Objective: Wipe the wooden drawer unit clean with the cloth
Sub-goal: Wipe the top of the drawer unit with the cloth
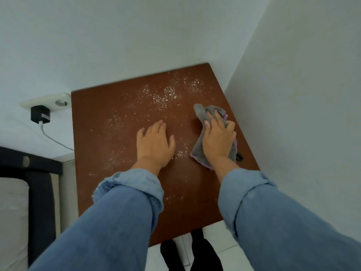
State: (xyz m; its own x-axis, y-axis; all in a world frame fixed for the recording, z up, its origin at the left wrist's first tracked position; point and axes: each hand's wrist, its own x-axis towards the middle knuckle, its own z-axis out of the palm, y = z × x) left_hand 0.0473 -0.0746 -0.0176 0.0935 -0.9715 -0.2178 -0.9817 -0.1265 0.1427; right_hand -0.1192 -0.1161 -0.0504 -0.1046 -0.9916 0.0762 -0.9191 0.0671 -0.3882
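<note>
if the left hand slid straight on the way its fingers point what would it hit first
Probably the white crumbs scattered on the drawer unit top ahead of the left hand, then the wall behind.

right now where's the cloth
In the head view, the cloth lies on the right of the wooden top, under the right hand, near the wall corner.

Walls hem the top at back and right

The drawer unit [121,133] top sits in a corner: walls [293,94] touch its far and right edges. Its left and near edges stand open; a charger [40,114] is plugged in beyond the left edge.
</note>
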